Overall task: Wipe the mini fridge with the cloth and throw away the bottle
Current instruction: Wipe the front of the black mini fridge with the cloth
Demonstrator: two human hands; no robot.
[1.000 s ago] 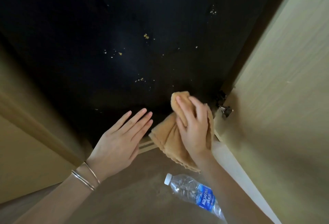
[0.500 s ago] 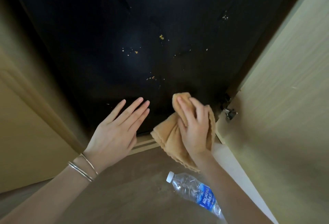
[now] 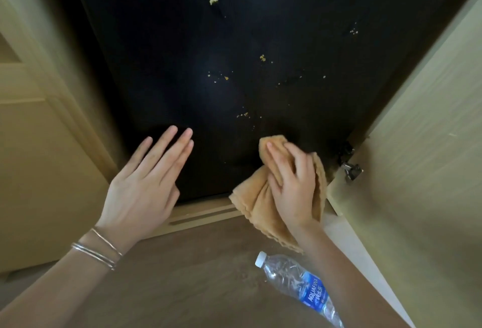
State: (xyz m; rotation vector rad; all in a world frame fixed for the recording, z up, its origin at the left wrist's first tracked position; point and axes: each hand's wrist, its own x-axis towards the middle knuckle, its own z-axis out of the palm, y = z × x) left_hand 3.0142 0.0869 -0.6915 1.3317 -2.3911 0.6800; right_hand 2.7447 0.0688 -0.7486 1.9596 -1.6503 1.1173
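The black mini fridge fills the upper middle of the head view, its front dotted with yellowish crumbs. My right hand presses an orange cloth against the fridge's lower right corner. My left hand is flat with fingers straight, resting on the lower left of the fridge front and holding nothing. A clear plastic bottle with a white cap and blue label lies on the floor below my right forearm, partly hidden by it.
A light wooden cabinet door stands swung out at the right, with a metal hinge near the cloth. Wooden panelling borders the left. A brown floor spreads below the cabinet's base strip.
The view has tilted so the fridge front sits lower in frame. Both hands stay low on the fridge; the cloth hand has barely shifted.
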